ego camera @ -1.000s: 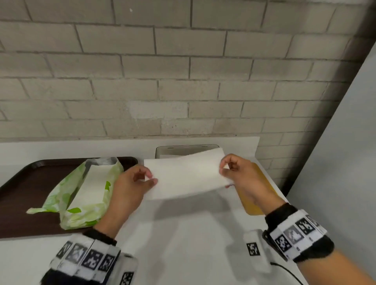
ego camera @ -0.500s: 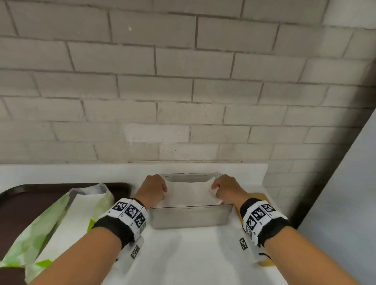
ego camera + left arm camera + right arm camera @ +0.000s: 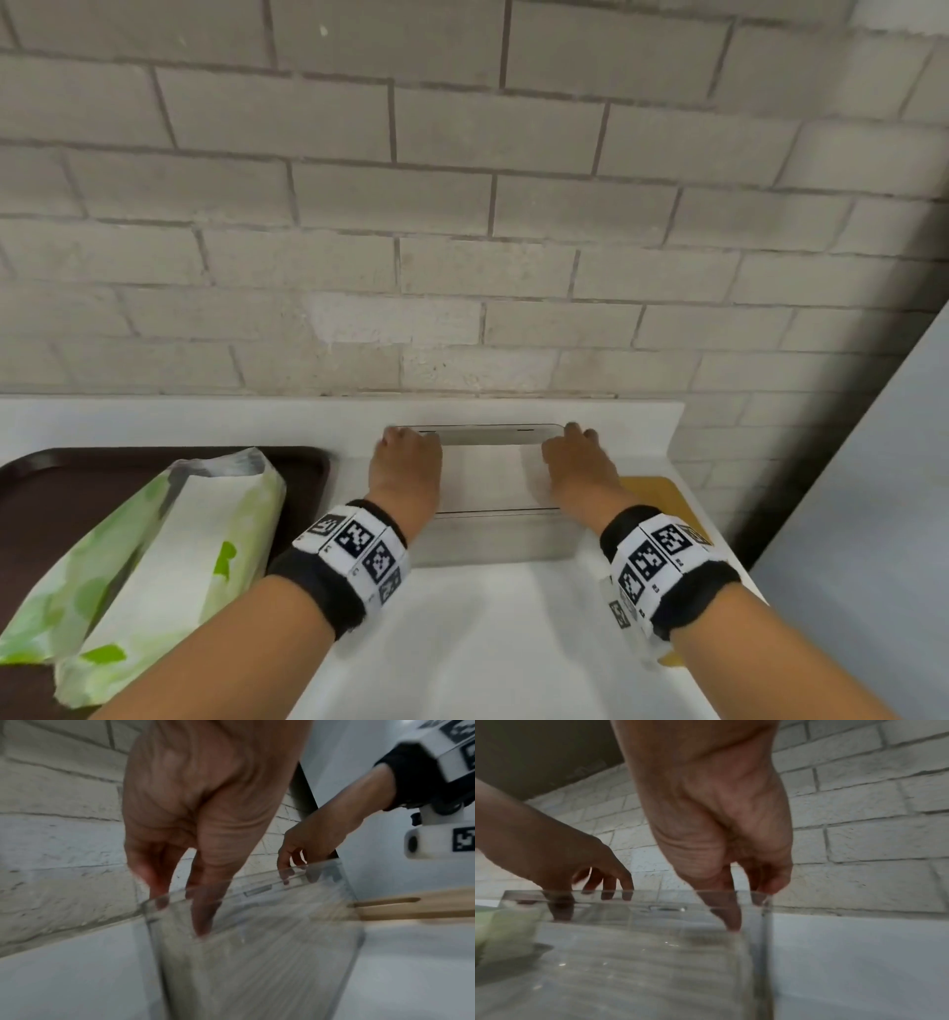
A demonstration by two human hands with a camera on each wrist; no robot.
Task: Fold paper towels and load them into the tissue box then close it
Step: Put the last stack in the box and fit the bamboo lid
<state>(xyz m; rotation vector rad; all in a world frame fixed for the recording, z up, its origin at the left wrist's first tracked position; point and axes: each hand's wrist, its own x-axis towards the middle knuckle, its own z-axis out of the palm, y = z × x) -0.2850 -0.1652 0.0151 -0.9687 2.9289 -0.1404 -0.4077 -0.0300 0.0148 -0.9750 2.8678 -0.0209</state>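
A clear tissue box stands on the white counter by the brick wall, with white folded paper towels stacked inside. My left hand reaches into its left end and my right hand into its right end. Both have straight fingers pointing down onto the towels. In the left wrist view my left hand touches the stack inside the box. In the right wrist view my right hand presses at the box's corner. Neither hand holds anything.
A yellow wooden lid lies flat to the right of the box, near the counter's right edge. A green-and-white pack of paper towels lies on a dark brown tray at the left. The wall stands close behind.
The folded towel that both hands pinched above the counter has gone into the box. Both hands have let go and slid toward the far wall on top of the stack.
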